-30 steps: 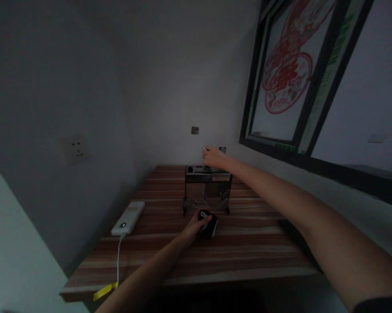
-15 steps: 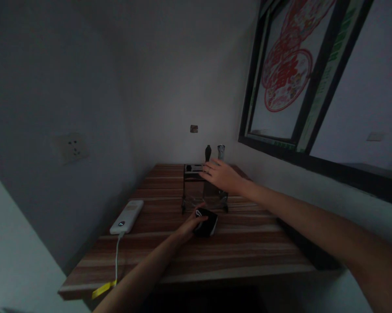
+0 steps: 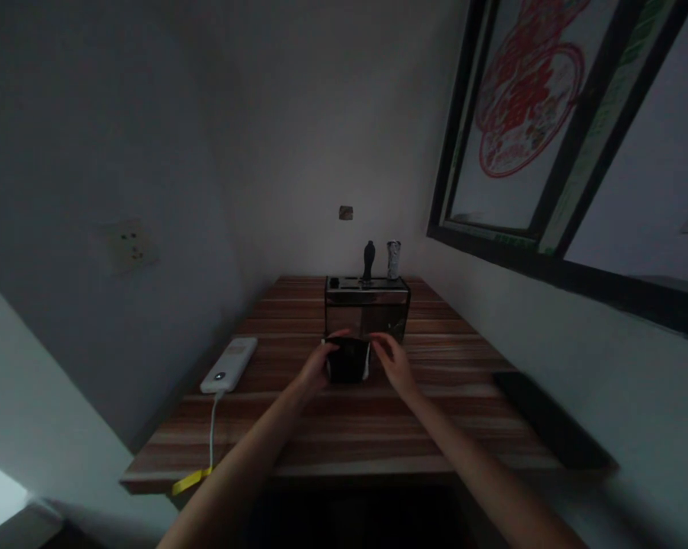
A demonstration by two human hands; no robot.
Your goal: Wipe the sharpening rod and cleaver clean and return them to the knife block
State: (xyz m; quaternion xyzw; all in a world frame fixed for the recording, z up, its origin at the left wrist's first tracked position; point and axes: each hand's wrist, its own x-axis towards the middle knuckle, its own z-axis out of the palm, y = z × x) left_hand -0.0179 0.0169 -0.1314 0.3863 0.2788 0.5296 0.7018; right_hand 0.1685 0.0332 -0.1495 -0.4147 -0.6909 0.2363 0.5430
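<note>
A small black, flat squarish packet with white along its side edge is held above the table in front of me. My left hand is closed on its left side, with the thumb on the near face. At its upper right corner is my right hand, fingers bent and a little apart. Whether those fingertips touch the packet I cannot tell. Just behind stands a see-through knife holder with a dark top. A black handle and a silvery patterned handle rise from it.
The striped wooden table meets walls at the back and right. At left lies a white power bank with a white cable and yellow tag. A long black object lies along the right edge, below a dark-framed window.
My right hand has come down from the knife holder's top to the packet. My left hand has lifted the packet slightly and turned it more upright. The view has shifted a little.
</note>
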